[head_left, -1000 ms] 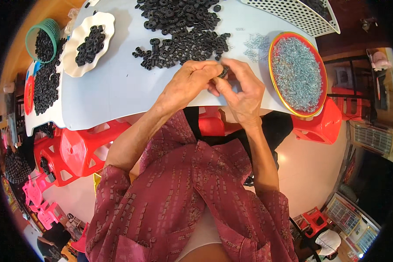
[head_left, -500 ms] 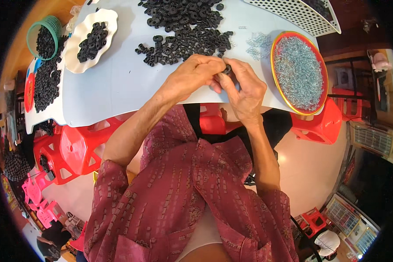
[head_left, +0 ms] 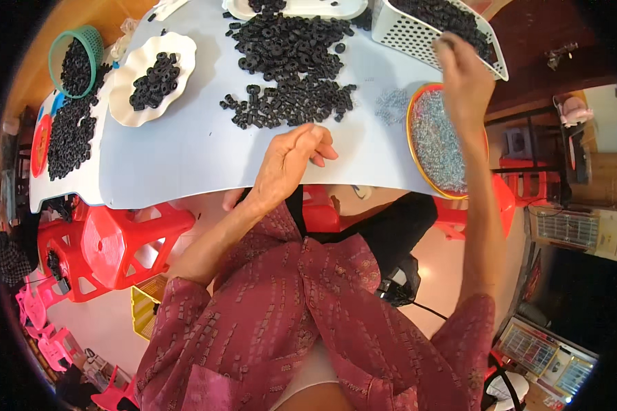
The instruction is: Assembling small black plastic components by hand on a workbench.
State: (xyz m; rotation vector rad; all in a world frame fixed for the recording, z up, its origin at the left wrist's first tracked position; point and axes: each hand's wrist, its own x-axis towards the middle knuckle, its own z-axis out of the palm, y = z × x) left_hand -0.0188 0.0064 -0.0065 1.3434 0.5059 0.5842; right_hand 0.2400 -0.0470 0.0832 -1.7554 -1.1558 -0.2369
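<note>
My left hand (head_left: 291,154) hovers at the front of the table, just nearer than a pile of small black parts (head_left: 288,103). Its fingers are curled with the thumb laid along them; whatever they hold is hidden. My right hand (head_left: 467,85) reaches out to the near rim of a white perforated basket (head_left: 408,33) at the far right, which holds many black parts (head_left: 445,20). The fingertips are drawn together over that rim, slightly blurred, and I cannot make out what is in them. Under my right forearm lies a red, gold-rimmed dish of small clear, spring-like pieces (head_left: 435,140).
A scalloped white plate (head_left: 127,103) with black parts stands at the left. Beyond it are a tipped green basket (head_left: 97,51), loose black parts (head_left: 72,140) and a red dish (head_left: 41,146). A white tray (head_left: 308,9) lies at the far edge. Red stools (head_left: 106,243) stand below the table.
My hands were together over the near table edge, with a small black part between their fingers. The right has moved away to the white basket; the left is alone, slightly lower and left.
</note>
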